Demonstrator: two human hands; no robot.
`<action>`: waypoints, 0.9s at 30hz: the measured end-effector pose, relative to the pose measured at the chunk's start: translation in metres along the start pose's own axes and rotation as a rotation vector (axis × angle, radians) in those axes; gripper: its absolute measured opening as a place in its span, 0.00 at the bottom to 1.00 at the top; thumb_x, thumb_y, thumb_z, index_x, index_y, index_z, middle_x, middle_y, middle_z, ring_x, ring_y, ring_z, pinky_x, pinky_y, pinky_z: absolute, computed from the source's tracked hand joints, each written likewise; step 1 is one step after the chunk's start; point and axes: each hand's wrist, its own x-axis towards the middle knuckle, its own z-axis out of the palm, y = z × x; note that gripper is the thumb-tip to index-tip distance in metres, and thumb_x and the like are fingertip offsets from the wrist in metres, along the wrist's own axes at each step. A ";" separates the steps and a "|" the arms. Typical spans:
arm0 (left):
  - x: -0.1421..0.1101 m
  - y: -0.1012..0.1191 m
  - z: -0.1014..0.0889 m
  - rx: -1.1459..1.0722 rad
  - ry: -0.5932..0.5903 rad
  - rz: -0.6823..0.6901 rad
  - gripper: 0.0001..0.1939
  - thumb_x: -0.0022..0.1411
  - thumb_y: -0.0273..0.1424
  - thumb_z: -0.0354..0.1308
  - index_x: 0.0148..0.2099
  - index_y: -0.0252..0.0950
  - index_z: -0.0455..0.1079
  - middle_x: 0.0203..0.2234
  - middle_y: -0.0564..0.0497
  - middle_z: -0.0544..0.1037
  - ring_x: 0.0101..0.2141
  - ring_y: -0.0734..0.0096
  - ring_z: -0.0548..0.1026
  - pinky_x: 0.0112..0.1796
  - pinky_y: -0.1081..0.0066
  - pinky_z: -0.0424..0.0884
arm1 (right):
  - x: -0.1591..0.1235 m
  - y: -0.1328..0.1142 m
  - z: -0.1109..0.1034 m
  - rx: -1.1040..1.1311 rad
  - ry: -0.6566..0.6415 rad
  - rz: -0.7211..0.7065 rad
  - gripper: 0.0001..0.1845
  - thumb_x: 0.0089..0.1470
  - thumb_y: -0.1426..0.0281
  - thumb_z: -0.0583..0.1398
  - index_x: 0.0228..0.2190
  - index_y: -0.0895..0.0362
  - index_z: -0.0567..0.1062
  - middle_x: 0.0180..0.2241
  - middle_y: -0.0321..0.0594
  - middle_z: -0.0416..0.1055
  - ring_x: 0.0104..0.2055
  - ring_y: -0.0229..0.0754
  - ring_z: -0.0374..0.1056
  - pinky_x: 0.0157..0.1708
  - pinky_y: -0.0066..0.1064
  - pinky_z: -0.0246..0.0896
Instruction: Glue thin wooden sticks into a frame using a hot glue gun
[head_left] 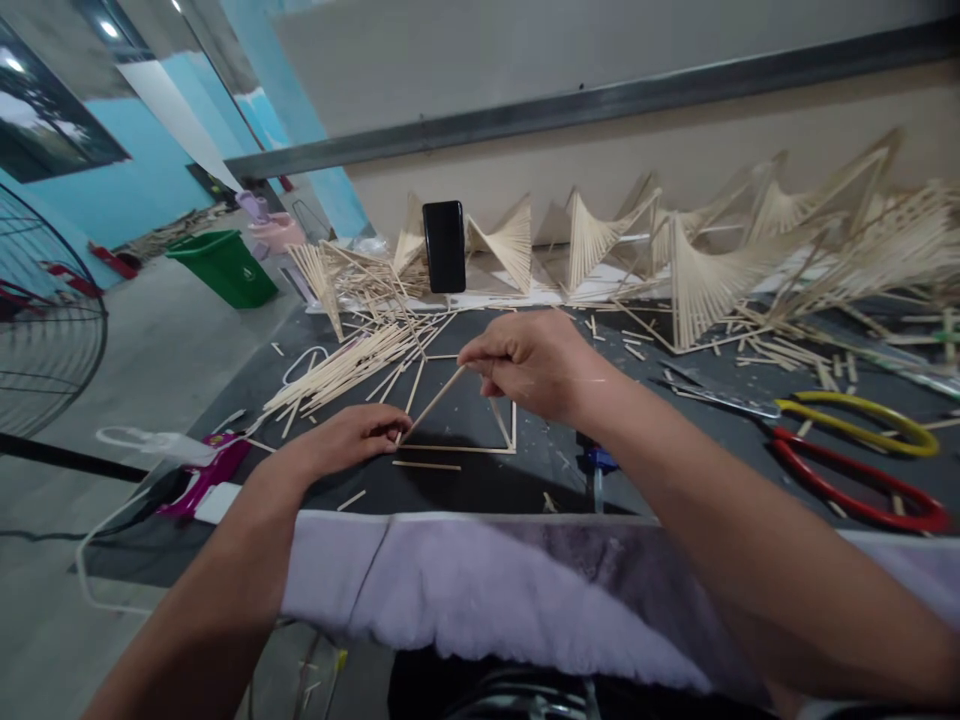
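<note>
A thin wooden stick (433,402) slants up from the near left corner of a square stick frame (487,449) lying on the dark table (517,480). My left hand (352,440) presses its fingertips on the stick's lower end at that corner. My right hand (529,362) pinches the stick's upper end above the frame. A heap of loose sticks (352,365) lies just beyond my left hand.
Large scissors with yellow and red handles (855,450) lie at the right. A black phone (444,246) stands upright at the back among several finished fan-shaped stick structures (705,280). A pink glue gun (206,475) with a white cable sits at the left edge. A green bin (225,266) stands on the floor.
</note>
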 end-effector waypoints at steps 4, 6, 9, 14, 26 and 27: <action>-0.002 0.029 -0.007 -0.049 0.181 -0.057 0.21 0.55 0.36 0.51 0.51 0.38 0.65 0.39 0.49 0.73 0.37 0.69 0.70 0.37 0.72 0.66 | 0.001 0.002 0.001 -0.001 -0.016 -0.025 0.11 0.49 0.74 0.54 0.26 0.58 0.77 0.20 0.34 0.70 0.20 0.31 0.63 0.21 0.23 0.52; 0.001 0.053 -0.009 -0.061 0.344 -0.062 0.18 0.56 0.37 0.50 0.48 0.38 0.68 0.42 0.48 0.72 0.41 0.66 0.69 0.42 0.69 0.64 | 0.002 0.003 0.001 -0.002 -0.024 -0.036 0.11 0.49 0.75 0.54 0.26 0.58 0.77 0.20 0.34 0.70 0.20 0.30 0.62 0.21 0.23 0.51; 0.014 0.084 -0.006 -0.168 0.488 -0.043 0.19 0.57 0.39 0.50 0.47 0.37 0.70 0.41 0.47 0.74 0.42 0.64 0.70 0.43 0.67 0.64 | 0.003 0.004 0.000 0.005 -0.056 -0.066 0.11 0.48 0.75 0.55 0.25 0.58 0.77 0.21 0.34 0.70 0.20 0.29 0.62 0.21 0.22 0.50; 0.037 0.097 0.000 -0.349 0.453 0.037 0.16 0.56 0.38 0.52 0.39 0.34 0.74 0.34 0.50 0.76 0.37 0.65 0.71 0.39 0.69 0.65 | 0.002 0.000 -0.003 -0.027 -0.071 -0.063 0.10 0.46 0.76 0.55 0.27 0.58 0.78 0.23 0.34 0.70 0.21 0.28 0.61 0.21 0.22 0.49; 0.050 0.090 0.006 -0.674 0.475 0.107 0.12 0.50 0.35 0.59 0.36 0.34 0.75 0.30 0.51 0.75 0.34 0.68 0.70 0.37 0.71 0.63 | 0.004 0.008 -0.003 -0.016 0.033 -0.190 0.08 0.45 0.74 0.59 0.27 0.57 0.79 0.23 0.35 0.70 0.26 0.31 0.63 0.26 0.22 0.52; 0.050 0.090 0.007 -0.690 0.482 0.105 0.12 0.50 0.35 0.59 0.35 0.34 0.76 0.29 0.51 0.75 0.33 0.68 0.70 0.36 0.71 0.62 | 0.004 0.011 -0.002 -0.006 0.059 -0.207 0.07 0.45 0.73 0.59 0.27 0.56 0.79 0.24 0.35 0.70 0.28 0.32 0.64 0.27 0.22 0.53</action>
